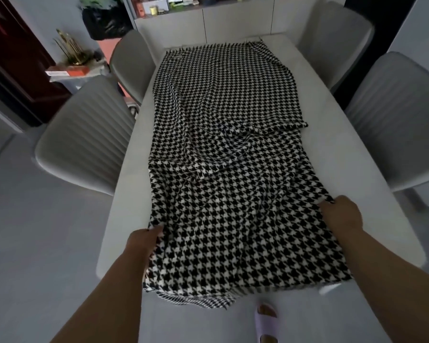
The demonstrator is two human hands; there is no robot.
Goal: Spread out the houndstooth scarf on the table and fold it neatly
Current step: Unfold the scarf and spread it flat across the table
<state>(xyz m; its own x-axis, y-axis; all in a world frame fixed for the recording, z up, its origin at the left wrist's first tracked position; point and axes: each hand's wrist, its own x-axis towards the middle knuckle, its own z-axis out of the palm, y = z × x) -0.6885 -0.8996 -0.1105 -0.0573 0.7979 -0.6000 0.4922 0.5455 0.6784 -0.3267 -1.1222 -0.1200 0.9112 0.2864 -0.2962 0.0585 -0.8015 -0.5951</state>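
On the one white tabletop (332,144), flanked by four grey chairs (84,134), we are spreading the single houndstooth scarf (228,149), whose rumpled middle next calls for an outward pull, left hand (144,241) and right hand (342,211) each closing its grip on a side edge.

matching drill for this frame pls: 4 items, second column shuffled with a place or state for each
Column 1:
1. left hand
2. right hand
3. houndstooth scarf
4. lilac slipper

Column 2:
A. on the floor below the near table edge
B. grips the scarf's right edge
C. spread along the table, bunched in the middle, near end hanging over the edge
D. grips the scarf's left edge

Pairs: 1-D, 2-B, 3-C, 4-A
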